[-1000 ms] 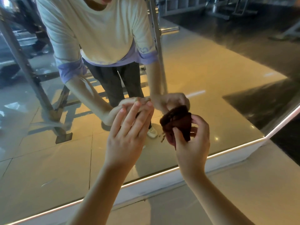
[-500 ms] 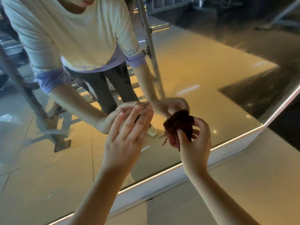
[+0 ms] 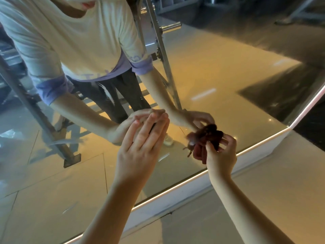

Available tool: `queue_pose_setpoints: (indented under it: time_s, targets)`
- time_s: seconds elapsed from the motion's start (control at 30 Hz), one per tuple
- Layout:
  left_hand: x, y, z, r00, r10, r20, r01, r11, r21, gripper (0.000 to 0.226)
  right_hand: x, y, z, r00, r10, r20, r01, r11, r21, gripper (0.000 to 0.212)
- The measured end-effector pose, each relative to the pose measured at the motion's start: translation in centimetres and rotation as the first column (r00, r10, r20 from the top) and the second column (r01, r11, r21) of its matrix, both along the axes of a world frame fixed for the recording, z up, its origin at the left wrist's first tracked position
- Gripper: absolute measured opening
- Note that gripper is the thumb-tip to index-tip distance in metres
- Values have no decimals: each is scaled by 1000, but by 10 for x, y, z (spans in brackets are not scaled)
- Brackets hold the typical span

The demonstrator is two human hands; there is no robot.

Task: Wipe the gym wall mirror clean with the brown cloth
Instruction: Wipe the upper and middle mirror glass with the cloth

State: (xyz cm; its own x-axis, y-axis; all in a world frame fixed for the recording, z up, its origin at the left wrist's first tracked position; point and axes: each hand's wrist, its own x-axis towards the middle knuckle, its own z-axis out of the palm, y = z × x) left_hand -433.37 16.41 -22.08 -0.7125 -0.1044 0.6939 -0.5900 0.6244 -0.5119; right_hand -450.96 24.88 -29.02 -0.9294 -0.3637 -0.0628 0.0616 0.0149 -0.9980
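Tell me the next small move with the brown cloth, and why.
Probably press the brown cloth, bunched in the right hand, onto the mirror and sweep it left over the pale streak beside it; the left hand is open, fingertips at the glass.

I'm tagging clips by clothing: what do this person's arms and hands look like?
The left hand and right hand are bare, without gloves, rings or watch; both forearms are uncovered. The mirror reflection shows short cream sleeves with lilac cuffs ending near the elbows.
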Motion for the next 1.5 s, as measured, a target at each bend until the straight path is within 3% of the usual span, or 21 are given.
queue_pose_setpoints:
  time_s: [0.07,0.23,0.33,0.5,0.7,0.9,1.0,1.1,1.17,1.27,1.3,1.43,1.5]
  targets:
    - [6,0,0,1000,9,12,-9,1000,-3,53,10,-1,1,1000,-20,22,20,1000,4,37]
    - [14,-1,1,999,29,33,-28,999,-19,55,47,-1,19,974,186,-130,-190,982,-13,37]
    - [19,0,5,999,33,12,-33,999,-13,63,35,-2,16,986,133,-105,-136,991,-18,39]
    - [38,0,15,998,63,-15,-63,998,4,73,38,-6,16,994,7,108,-2,999,-43,38]
    - [42,2,14,995,96,-13,-96,995,14,75,51,-4,38,980,152,-129,-164,982,-90,43]
    - [44,0,14,997,73,-3,-73,997,12,70,51,-9,23,999,38,19,-37,998,-48,41]
    - [44,0,13,998,62,-23,-62,998,-2,66,78,-7,42,964,128,-233,-145,988,-61,47]
    - [45,-1,13,999,47,-20,-48,999,-16,62,74,-9,60,904,88,-418,-146,983,-107,45]
    - [48,-2,14,999,43,-7,-43,999,-15,63,58,-12,59,911,19,-411,-79,988,-129,44]
    - [52,-2,16,999,47,1,-47,999,0,68,59,-13,54,959,-39,-280,5,993,-122,44]
    - [53,-2,17,999,53,-4,-53,999,3,70,67,-14,55,951,-32,-309,-4,993,-115,44]
    - [59,-1,24,997,71,-30,-71,997,-6,70,83,-12,67,744,87,-662,-222,967,-122,40]
    - [63,-1,27,996,78,-43,-79,997,-5,70,66,-16,70,713,42,-700,-198,970,-144,39]
